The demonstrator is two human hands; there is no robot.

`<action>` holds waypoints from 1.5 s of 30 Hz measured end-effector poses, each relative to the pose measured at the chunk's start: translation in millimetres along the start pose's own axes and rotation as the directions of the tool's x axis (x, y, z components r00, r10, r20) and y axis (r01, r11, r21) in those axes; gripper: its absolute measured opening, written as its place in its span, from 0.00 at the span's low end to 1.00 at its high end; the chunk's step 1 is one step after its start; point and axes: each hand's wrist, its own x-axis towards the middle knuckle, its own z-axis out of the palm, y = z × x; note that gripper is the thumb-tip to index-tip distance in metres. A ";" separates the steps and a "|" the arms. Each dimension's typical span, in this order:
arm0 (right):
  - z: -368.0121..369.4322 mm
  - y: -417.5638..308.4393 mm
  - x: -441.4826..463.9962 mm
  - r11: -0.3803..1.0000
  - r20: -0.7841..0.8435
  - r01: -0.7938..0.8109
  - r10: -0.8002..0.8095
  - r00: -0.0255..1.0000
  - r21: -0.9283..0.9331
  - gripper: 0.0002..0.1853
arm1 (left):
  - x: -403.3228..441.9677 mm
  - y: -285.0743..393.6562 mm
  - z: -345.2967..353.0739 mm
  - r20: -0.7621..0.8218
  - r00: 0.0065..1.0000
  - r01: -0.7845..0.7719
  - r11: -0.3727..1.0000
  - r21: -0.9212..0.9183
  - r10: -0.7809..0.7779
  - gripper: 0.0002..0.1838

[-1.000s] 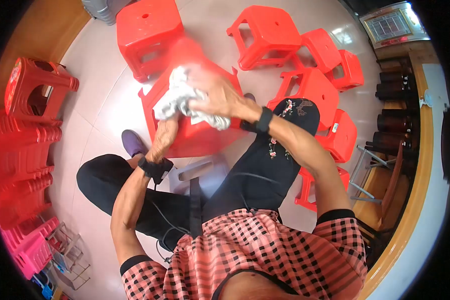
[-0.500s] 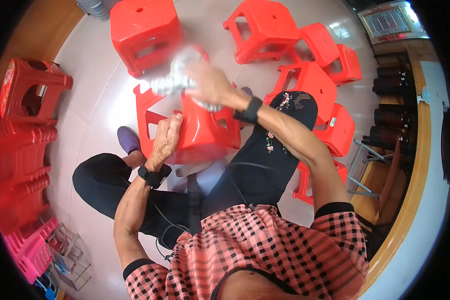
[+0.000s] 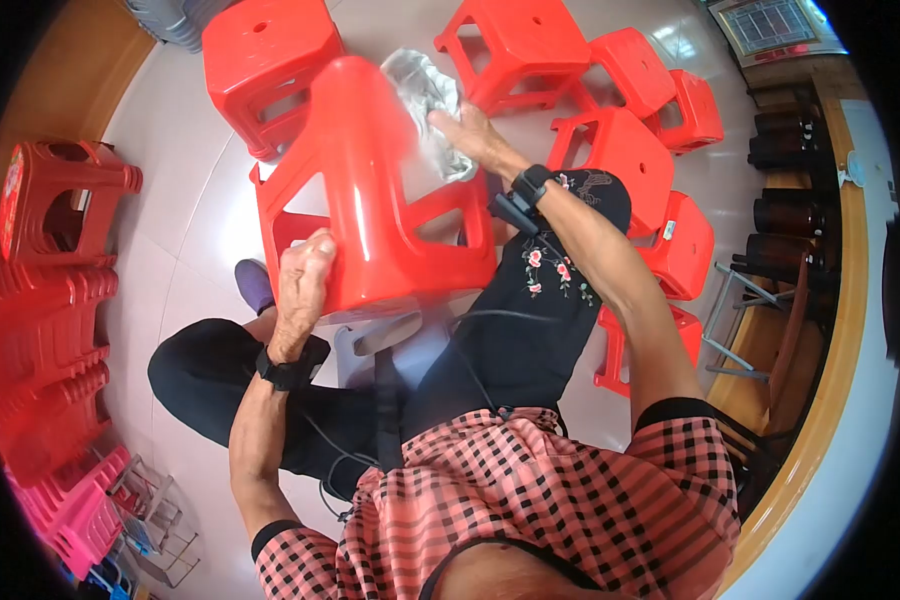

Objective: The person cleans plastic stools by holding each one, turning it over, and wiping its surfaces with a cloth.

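A red plastic stool is tipped on its side between my knees, its legs pointing away from me. My left hand is closed around the stool's edge at its near left side. In my right hand is a whitish cloth, bunched and partly blurred. The cloth hangs beside the stool's right legs; whether it touches the plastic I cannot tell.
Several red stools stand ahead and to the right, one nearest at the upper left. Stacked red stools line the left side, with a pink stool below. A wooden-edged counter runs along the right.
The stool has turned, so one leg now points up and away from me. My right hand and the cloth have moved right, off its middle. My left hand has shifted slightly left and nearer.
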 end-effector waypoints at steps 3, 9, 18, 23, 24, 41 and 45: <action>-8.7 -8.1 -0.5 0.994 0.126 -0.099 0.105 0.986 -0.055 0.21 | 2.2 1.2 -9.1 -0.072 0.996 -0.047 0.999 0.007 0.047 0.21; 24.3 -40.3 -13.6 0.975 -0.044 0.130 -0.140 0.989 -0.179 0.22 | 19.0 -5.0 -42.5 -0.208 0.935 0.277 0.958 -0.080 -0.288 0.28; 52.4 -96.9 -27.8 0.910 -0.063 0.222 -0.259 0.964 -0.350 0.19 | 26.5 -19.6 -8.2 -0.346 0.927 0.029 0.891 0.453 0.146 0.40; 73.5 -101.6 -25.6 0.732 -0.050 0.493 -0.580 0.813 -0.470 0.20 | 39.8 -27.3 -1.7 -0.338 0.926 -0.007 0.901 0.434 0.170 0.32; 80.9 -108.0 -29.9 0.660 -0.015 0.555 -0.651 0.759 -0.506 0.22 | 39.9 -32.5 -1.5 -0.349 0.928 0.025 0.911 0.412 0.132 0.31; -12.0 -56.0 11.7 0.799 -0.192 0.353 -0.493 0.849 -0.487 0.20 | 32.9 -32.3 -32.2 -0.360 0.905 0.275 0.957 0.089 -0.227 0.34; 6.8 -30.1 2.2 0.901 -0.205 0.261 -0.344 0.916 -0.346 0.20 | 32.3 -52.1 -34.8 -0.338 0.905 0.291 0.955 0.049 -0.258 0.35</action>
